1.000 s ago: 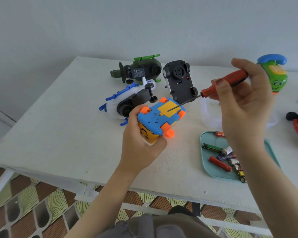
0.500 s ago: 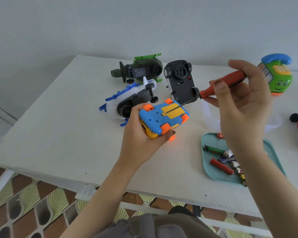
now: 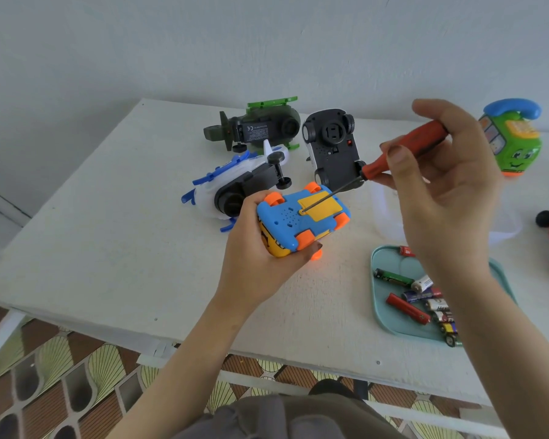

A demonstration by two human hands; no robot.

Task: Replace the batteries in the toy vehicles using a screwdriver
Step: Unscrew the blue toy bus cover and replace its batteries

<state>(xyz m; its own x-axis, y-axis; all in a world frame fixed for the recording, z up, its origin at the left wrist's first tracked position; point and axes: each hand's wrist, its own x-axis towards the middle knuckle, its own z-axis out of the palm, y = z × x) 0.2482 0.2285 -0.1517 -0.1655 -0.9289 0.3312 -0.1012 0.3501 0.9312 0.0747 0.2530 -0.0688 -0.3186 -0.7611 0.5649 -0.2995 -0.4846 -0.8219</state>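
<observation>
Because the small blue toy car (image 3: 301, 221) has to show its underside to the tool, the left hand (image 3: 260, 258) cradles it belly-up above the table (image 3: 108, 236), fingers wrapped narrow around its yellow body so the orange wheels point upward and the yellow battery cover (image 3: 322, 206) faces the head camera. The right hand (image 3: 441, 198) pinches the red handle of the screwdriver (image 3: 403, 152) between thumb and fingertips, a light grip that suits twirling, and the thin shaft slants down toward eight o'clock with its tip on the screw at the cover's edge. The car thus sits at the centre of the view, with the tool at about two o'clock from it. A teal tray (image 3: 390, 318) of loose batteries (image 3: 408, 307) lies at four o'clock, probably kept near for the swap. Behind, at twelve o'clock, a black car (image 3: 333, 144), a green helicopter (image 3: 260, 128) and a blue-white plane (image 3: 235, 182) lie overturned, seemingly queued with their hatches up. The cover looks closed, so I judge the step to be working its screw.
</observation>
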